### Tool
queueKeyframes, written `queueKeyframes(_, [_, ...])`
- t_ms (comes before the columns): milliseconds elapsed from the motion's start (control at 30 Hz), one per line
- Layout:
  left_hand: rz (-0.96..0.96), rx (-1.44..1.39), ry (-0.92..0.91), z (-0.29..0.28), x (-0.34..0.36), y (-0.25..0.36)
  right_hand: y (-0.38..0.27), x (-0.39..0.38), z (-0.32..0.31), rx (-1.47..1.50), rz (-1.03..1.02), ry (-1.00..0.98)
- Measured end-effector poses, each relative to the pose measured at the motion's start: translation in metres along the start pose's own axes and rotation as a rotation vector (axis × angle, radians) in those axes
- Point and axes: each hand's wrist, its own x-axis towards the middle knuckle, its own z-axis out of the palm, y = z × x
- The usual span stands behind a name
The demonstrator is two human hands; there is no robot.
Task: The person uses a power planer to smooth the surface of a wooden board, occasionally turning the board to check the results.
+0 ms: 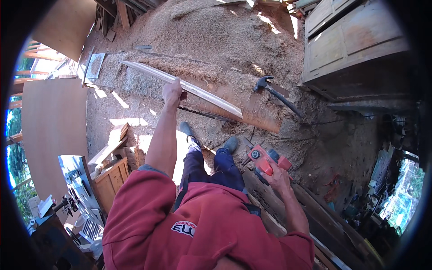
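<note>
My left hand [172, 92] is closed around the edge of a long, pale wooden strip [209, 99], which lies slantwise over a bench board [258, 118] strewn with shavings. One end of the strip points to the far left, the other toward the middle right. Low on my right, away from the strip, my right hand [277, 178] grips a red and black electric planer [265, 159] by its handle. A claw hammer [283, 99] with a dark handle rests at the right end of the bench.
Sawdust and shavings [202, 31] cover the ground beyond the bench. A wooden cabinet [351, 45] stands at the far right. On the left are a large plywood sheet [54, 130], a wooden crate [112, 182] and offcuts. Long planks [315, 220] lie along my right side.
</note>
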Motion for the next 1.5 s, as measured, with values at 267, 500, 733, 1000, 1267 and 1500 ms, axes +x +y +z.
queueKeyframes(267, [0.286, 0.338, -0.167, -0.073, 0.020, 0.063, 0.001, -0.006, -0.006, 0.001, -0.026, 0.059])
queueKeyframes(500, [0.724, 1.384, -0.291, -0.122, -0.039, 0.106, -0.011, -0.009, -0.014, -0.054, 0.065, -0.030])
queueKeyframes(733, [1.396, 1.437, -0.454, -0.108, -0.010, 0.010, -0.018, -0.012, -0.007, -0.194, 0.004, -0.097])
queueKeyframes(1000, [1.641, 1.316, -0.411, -0.058, 0.042, -0.129, -0.061, -0.009, -0.010, -0.152, 0.083, -0.206])
queueKeyframes(1267, [1.424, 1.173, -0.351, -0.040, 0.041, -0.158, -0.083, 0.001, 0.000, -0.308, -0.095, -0.311])
queueKeyframes(1500, [0.004, -0.167, 0.405, -0.160, 0.126, -0.186, -0.139, 0.034, -0.002, -0.304, -0.307, -0.321])
